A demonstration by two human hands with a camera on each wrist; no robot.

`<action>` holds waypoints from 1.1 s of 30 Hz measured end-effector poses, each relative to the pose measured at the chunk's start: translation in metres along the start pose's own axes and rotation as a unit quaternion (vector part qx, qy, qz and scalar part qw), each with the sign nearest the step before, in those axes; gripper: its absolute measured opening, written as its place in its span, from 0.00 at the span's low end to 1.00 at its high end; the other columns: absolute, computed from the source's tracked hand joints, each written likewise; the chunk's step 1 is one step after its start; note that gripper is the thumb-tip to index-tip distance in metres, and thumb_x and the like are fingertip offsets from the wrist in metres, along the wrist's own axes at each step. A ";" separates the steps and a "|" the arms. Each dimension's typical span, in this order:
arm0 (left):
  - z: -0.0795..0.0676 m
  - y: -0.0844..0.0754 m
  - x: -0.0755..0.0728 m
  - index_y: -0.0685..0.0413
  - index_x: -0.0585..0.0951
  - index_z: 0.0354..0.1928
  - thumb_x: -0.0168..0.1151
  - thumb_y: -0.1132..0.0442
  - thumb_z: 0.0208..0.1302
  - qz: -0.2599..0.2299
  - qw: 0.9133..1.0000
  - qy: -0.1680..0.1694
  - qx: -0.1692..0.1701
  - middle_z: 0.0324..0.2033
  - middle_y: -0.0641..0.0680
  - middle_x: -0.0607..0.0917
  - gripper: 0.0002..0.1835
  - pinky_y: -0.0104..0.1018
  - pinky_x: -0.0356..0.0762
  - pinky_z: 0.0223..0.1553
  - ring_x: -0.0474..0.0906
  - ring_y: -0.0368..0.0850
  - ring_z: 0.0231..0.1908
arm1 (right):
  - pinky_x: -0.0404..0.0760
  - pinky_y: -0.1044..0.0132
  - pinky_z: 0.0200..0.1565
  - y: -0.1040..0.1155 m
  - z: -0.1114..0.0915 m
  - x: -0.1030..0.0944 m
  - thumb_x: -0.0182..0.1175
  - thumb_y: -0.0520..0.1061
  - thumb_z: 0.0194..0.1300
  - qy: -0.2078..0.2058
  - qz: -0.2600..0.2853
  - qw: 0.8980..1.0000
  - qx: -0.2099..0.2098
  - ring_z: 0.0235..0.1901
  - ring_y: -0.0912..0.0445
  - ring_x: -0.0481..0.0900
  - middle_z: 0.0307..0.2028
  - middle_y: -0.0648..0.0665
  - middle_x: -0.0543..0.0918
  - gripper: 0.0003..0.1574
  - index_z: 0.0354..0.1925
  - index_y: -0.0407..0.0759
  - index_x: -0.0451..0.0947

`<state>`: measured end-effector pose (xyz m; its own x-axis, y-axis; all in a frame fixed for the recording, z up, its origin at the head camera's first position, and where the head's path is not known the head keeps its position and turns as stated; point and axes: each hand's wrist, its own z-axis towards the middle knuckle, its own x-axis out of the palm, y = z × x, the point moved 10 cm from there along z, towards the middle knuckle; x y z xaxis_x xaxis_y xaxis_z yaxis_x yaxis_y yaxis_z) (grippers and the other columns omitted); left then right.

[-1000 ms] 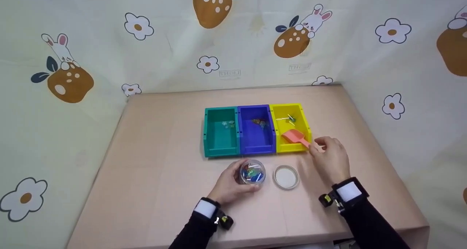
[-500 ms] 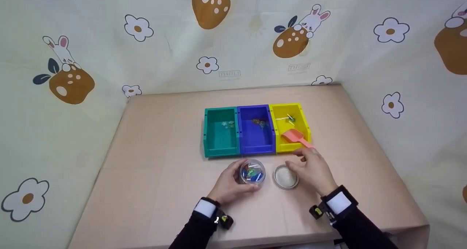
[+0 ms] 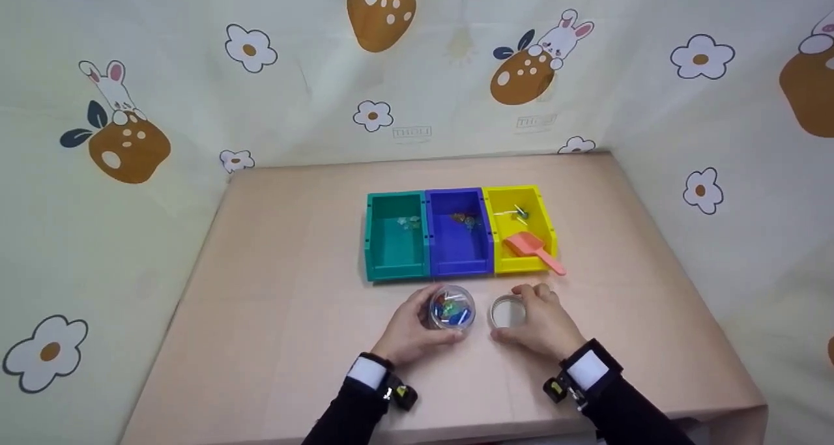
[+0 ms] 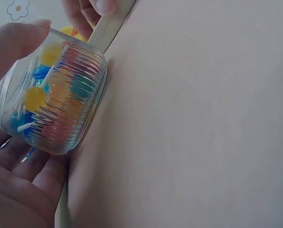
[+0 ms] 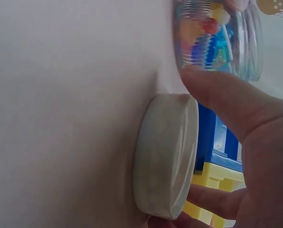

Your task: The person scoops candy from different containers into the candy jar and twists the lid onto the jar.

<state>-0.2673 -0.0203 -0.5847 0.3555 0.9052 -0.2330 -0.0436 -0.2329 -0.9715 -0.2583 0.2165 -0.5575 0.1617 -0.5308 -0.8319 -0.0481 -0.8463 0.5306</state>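
A clear jar [image 3: 451,309] stands on the table, holding colourful pieces, including yellow balls and white sticks. My left hand [image 3: 417,328] grips it from the left, thumb on the near side and fingers round the far side. To the jar's right lies a round white lid [image 5: 163,154], its hollow side up. My right hand [image 3: 539,321] has thumb and fingers curled round the lid's edge from the right. In the right wrist view the fingertips are at the lid's lower end and the thumb is close to its upper end.
Behind the jar, green [image 3: 395,253], blue [image 3: 459,253] and yellow [image 3: 511,200] bins stand in a row. Each has small pieces inside. A pink scoop [image 3: 526,243] leans in the yellow bin, handle over its front edge. Patterned cloth [image 3: 293,106] walls surround the table.
My right hand has moved from beside the scoop's handle, left and toward me, down to the lid. The left hand and jar have stayed in place.
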 end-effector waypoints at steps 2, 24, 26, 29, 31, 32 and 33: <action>0.000 -0.001 0.001 0.52 0.72 0.81 0.88 0.57 0.55 0.002 1.000 0.001 0.001 0.75 0.57 0.78 0.52 0.53 0.65 0.83 0.72 0.55 0.78 | 0.85 0.39 0.60 0.000 0.000 0.000 0.86 0.64 0.51 -0.004 -0.003 1.000 -0.003 0.55 0.40 0.78 0.58 0.31 0.78 0.58 0.70 0.38 0.76; 0.001 0.000 0.000 0.55 0.71 0.80 0.87 0.59 0.57 0.003 1.000 0.011 0.014 0.75 0.57 0.79 0.51 0.53 0.66 0.83 0.72 0.56 0.78 | 0.79 0.35 0.72 0.069 -0.008 -0.031 0.81 0.45 0.60 -0.080 0.215 0.965 -0.125 0.63 0.40 0.79 0.62 0.38 0.77 0.31 0.54 0.48 0.73; 0.002 -0.001 0.001 0.56 0.71 0.80 0.87 0.61 0.57 -0.002 1.000 0.013 0.021 0.75 0.58 0.78 0.50 0.52 0.66 0.82 0.72 0.56 0.79 | 0.77 0.36 0.73 0.074 -0.008 -0.025 0.83 0.47 0.60 -0.080 0.212 0.964 -0.142 0.66 0.41 0.80 0.64 0.40 0.81 0.30 0.47 0.49 0.72; 0.003 -0.002 0.002 0.57 0.71 0.80 0.87 0.63 0.56 -0.010 0.999 0.013 0.032 0.76 0.60 0.77 0.50 0.52 0.65 0.82 0.71 0.57 0.79 | 0.75 0.38 0.75 0.081 -0.008 -0.014 0.85 0.49 0.59 -0.070 0.198 0.962 -0.173 0.70 0.42 0.80 0.67 0.41 0.84 0.29 0.41 0.51 0.71; 0.003 -0.002 0.002 0.57 0.71 0.80 0.86 0.63 0.55 -0.014 0.999 0.011 0.035 0.76 0.61 0.77 0.51 0.53 0.65 0.83 0.70 0.58 0.79 | 0.75 0.38 0.76 0.085 -0.009 -0.007 0.85 0.50 0.59 -0.061 0.186 0.962 -0.191 0.71 0.43 0.80 0.67 0.42 0.84 0.28 0.40 0.52 0.71; 0.003 -0.001 0.002 0.58 0.71 0.80 0.86 0.64 0.55 -0.013 0.999 0.010 0.037 0.76 0.61 0.77 0.51 0.54 0.65 0.83 0.70 0.59 0.79 | 0.75 0.38 0.76 0.087 -0.009 -0.003 0.85 0.51 0.59 -0.057 0.180 0.962 -0.199 0.71 0.43 0.79 0.66 0.44 0.85 0.28 0.40 0.52 0.72; 0.002 -0.001 0.001 0.58 0.71 0.80 0.86 0.64 0.54 -0.011 0.999 0.009 0.038 0.76 0.61 0.77 0.51 0.55 0.65 0.83 0.71 0.59 0.79 | 0.74 0.38 0.76 0.088 -0.009 0.000 0.84 0.51 0.59 -0.054 0.174 0.962 -0.206 0.70 0.44 0.79 0.63 0.45 0.86 0.28 0.41 0.52 0.72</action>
<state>-0.2691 -0.0181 -0.5840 0.3737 0.9032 -0.2113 -0.1055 -0.1850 -0.9771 -0.2541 0.1423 -0.5094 0.1016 -0.7986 -0.5932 0.3172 -0.5391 0.7802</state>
